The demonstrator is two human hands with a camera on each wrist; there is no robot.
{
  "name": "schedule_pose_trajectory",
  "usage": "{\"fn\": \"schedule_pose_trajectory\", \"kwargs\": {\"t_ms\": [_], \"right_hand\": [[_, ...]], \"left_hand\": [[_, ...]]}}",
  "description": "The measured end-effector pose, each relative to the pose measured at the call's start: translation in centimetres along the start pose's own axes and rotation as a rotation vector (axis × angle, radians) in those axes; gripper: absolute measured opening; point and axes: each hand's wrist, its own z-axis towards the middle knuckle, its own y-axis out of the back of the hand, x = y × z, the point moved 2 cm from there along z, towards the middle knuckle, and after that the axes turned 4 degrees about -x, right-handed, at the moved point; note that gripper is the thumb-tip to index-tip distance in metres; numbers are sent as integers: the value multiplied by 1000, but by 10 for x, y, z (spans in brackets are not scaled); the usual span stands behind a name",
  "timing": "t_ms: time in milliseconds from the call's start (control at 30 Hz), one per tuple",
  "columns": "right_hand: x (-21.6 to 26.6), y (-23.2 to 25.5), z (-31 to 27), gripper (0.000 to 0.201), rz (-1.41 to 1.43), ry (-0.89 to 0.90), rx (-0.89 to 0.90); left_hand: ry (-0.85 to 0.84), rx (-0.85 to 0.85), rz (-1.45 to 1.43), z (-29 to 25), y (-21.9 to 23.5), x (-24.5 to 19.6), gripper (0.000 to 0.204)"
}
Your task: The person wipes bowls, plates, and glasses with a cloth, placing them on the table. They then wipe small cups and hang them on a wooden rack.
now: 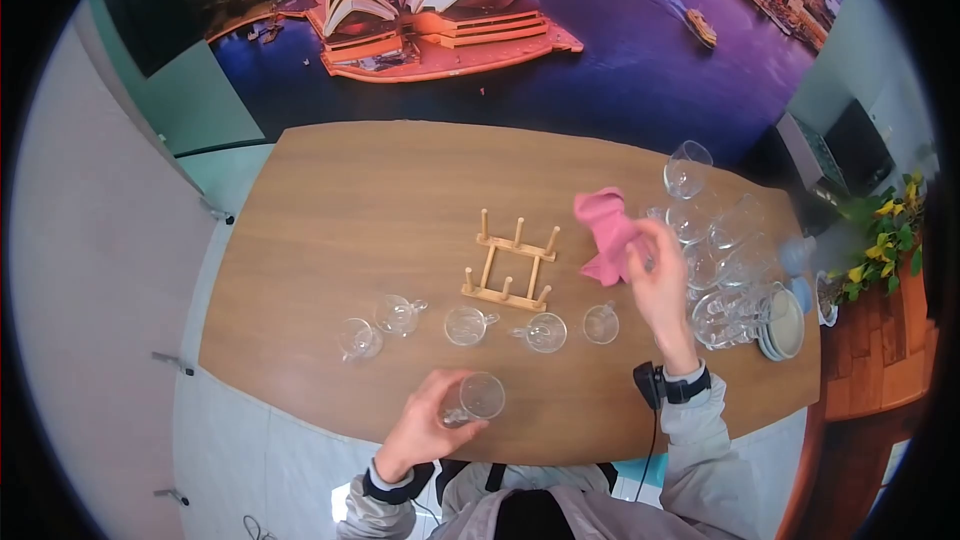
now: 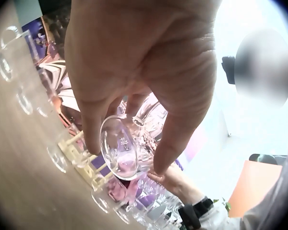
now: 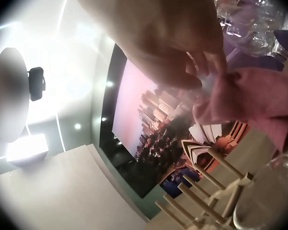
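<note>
My left hand (image 1: 430, 425) grips a clear glass cup (image 1: 483, 396) near the table's front edge, thumb on one side and fingers on the other. In the left wrist view the cup's round rim (image 2: 119, 147) shows between the thumb and fingers. My right hand (image 1: 660, 285) is over the right half of the table and pinches a pink cloth (image 1: 604, 230) by its right side. The cloth hangs in loose folds from the fingertips in the right wrist view. A wooden peg rack (image 1: 512, 258) stands just left of the cloth.
Several glass mugs, including one glass mug (image 1: 466, 326), stand in a row before the rack. Many more glasses (image 1: 725, 265) crowd the right side, beside stacked saucers (image 1: 786, 321). A plant (image 1: 885, 240) and a laptop (image 1: 850, 150) are beyond the table's right edge.
</note>
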Motion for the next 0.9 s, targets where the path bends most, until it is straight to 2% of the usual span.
{"fn": "schedule_pose_trajectory", "kwargs": {"t_ms": [67,133,200,267,300,367,500,567,600,667,900], "right_hand": [[14,-2,-10,31,-12,42,40],[24,-4,-22,29,95,-43,263],[16,0,-34,33,93,-82,307],[2,7,-45,44,83,-27,539],[-1,15,-47,44,83,-27,534],[-5,28,-54,56,89,-3,718],[-14,35,-67,62,73,-31,787],[-17,35,-74,65,55,-59,794],[-19,35,-77,65,64,-63,788],[-19,34,-80,67,112,-122,794],[-22,35,-78,70,109,-148,771]], "left_hand": [[-98,-77,48,10,24,-16,65],[-35,-132,98,23,49,-30,64],[17,-184,146,43,69,-38,63],[-14,-253,273,67,84,-44,60],[-19,-251,275,79,89,-45,60],[-71,-255,429,99,94,-47,65],[-92,-208,545,124,88,-50,62],[-244,-166,561,132,84,-48,61],[-245,-160,571,137,81,-46,61],[-417,-104,768,143,76,-46,58],[-485,23,781,154,59,-53,63]]}}
